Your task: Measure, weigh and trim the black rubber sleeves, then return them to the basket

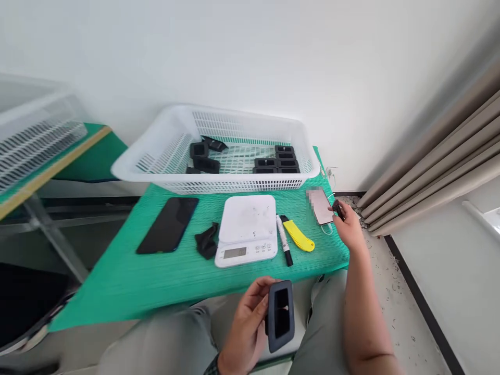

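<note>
My left hand (pixel 247 325) grips a black rectangular hollow part (pixel 282 341) by its side, in front of the table's near edge. The part's opening faces right, with a small pale spot inside. Over at the table's right end, my right hand (pixel 349 229) is closed on a small dark piece (pixel 338 208), partly covered by the fingers. Just left of that hand lies a phone (pixel 322 207) with a pale screen and a white cable. Between my hands are a yellow utility knife (pixel 299 236) and a white marker (pixel 284 239) with a black cap.
A white digital scale (pixel 247 224) sits mid-table, beside a crumpled black scrap (pixel 206 241). Further left rests a dark phone (pixel 167 225). Behind them, a white plastic basket (pixel 234 183) holds several black parts. Scraps dot the floor (pixel 385 291) at right, near the curtain (pixel 437 172).
</note>
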The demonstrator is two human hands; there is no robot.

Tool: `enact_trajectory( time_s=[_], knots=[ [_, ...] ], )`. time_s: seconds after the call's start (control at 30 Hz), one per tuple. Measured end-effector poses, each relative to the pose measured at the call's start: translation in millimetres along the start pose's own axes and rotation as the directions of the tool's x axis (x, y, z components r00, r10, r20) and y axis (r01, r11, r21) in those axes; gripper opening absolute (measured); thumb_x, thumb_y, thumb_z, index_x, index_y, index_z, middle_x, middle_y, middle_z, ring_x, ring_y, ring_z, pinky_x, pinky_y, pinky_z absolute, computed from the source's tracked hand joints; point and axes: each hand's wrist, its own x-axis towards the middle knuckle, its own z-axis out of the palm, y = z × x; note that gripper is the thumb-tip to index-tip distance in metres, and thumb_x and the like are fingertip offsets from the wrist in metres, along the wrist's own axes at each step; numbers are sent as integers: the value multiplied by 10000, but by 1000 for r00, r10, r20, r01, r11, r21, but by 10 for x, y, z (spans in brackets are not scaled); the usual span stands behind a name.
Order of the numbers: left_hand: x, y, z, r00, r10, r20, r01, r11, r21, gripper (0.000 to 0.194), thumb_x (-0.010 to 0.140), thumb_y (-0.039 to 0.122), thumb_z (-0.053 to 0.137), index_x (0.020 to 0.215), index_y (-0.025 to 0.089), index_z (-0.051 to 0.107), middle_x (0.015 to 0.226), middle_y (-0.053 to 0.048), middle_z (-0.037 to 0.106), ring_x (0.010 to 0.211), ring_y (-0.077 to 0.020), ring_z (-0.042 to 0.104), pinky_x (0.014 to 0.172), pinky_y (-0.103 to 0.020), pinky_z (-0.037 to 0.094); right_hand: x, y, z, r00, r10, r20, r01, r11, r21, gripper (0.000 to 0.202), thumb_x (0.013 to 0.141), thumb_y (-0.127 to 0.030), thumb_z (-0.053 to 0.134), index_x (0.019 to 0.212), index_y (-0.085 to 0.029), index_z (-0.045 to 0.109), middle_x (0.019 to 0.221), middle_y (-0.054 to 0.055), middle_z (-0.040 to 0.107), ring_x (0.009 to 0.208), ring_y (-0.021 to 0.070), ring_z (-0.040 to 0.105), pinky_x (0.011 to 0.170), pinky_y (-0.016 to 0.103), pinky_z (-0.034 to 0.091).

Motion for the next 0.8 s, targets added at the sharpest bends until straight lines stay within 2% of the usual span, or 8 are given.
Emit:
enact_trajectory(
  time_s=[0.07, 0.13, 0.2, 0.27, 0.37, 0.47, 0.63, 0.8],
  knots=[
    [-209, -51, -87, 987, -156, -31, 153, 986, -64, 449, 598, 362, 985, 968, 214, 777, 869, -71, 764, 683, -220, 701, 612, -300, 572, -290, -81, 37, 1000, 3, 4, -3, 1000, 14, 292, 838, -343, 619, 1077, -195, 700, 1047, 108, 775, 1014, 279, 705, 916, 420, 535],
    [-393, -108, -183, 961, -262, -86, 250, 960, -126, 441, 609, 345, 978, 992, 228, 793, 917, -62, 777, 698, -210, 702, 620, -297, 575, -658, -109, 143, 995, 81, 51, -86, 991, 104, 249, 844, -402, 643, 992, -204, 677, 846, 71, 755, 837, 254, 683, 774, 379, 533],
    [-520, -165, -268, 935, -316, -163, 289, 942, -173, 388, 646, 300, 950, 998, 229, 803, 991, -62, 790, 766, -214, 725, 664, -296, 590, -1057, -89, 304, 969, 177, 172, -214, 951, 225, 260, 797, -429, 683, 933, -210, 657, 719, 35, 703, 708, 221, 635, 667, 338, 493],
    [-575, -200, -317, 910, -343, -233, 297, 931, -211, 310, 700, 241, 897, 994, 225, 801, 1026, -57, 788, 802, -216, 736, 654, -295, 590, -1424, -54, 468, 923, 257, 287, -340, 895, 290, 260, 755, -430, 695, 892, -215, 644, 632, -10, 633, 559, 163, 521, 555, 297, 408],
    [-553, -181, -281, 900, -329, -285, 260, 932, -252, 225, 806, 195, 777, 1032, 202, 775, 938, -50, 767, 708, -199, 710, 589, -304, 578, -1804, -59, 607, 812, 322, 487, -496, 821, 284, 215, 719, -371, 700, 845, -213, 629, 644, -38, 585, 482, 101, 390, 492, 267, 295],
    [-491, -91, -128, 918, -281, -279, 203, 939, -277, 174, 894, 152, 651, 1042, 168, 742, 858, -60, 741, 641, -190, 685, 572, -314, 575, -1944, -170, 577, 768, 375, 518, -578, 755, 310, 165, 664, -307, 657, 772, -216, 573, 652, -49, 546, 492, 86, 364, 508, 263, 260],
    [-465, 69, 190, 943, -259, -211, 188, 934, -305, 150, 942, 141, 590, 846, 135, 704, 720, -49, 686, 600, -177, 660, 550, -304, 569, -1908, -449, 386, 802, 403, 441, -579, 706, 409, 255, 599, -277, 573, 836, -203, 631, 790, -2, 613, 597, 115, 406, 583, 273, 277],
    [-544, 230, 383, 955, -230, -188, 165, 937, -308, 208, 979, 146, 558, 849, 136, 719, 736, -40, 717, 591, -154, 661, 531, -280, 555, -1936, -653, 300, 857, 303, 417, -490, 729, 478, 228, 612, -233, 575, 824, -216, 659, 855, 13, 651, 744, 171, 495, 652, 278, 366]
  ],
)
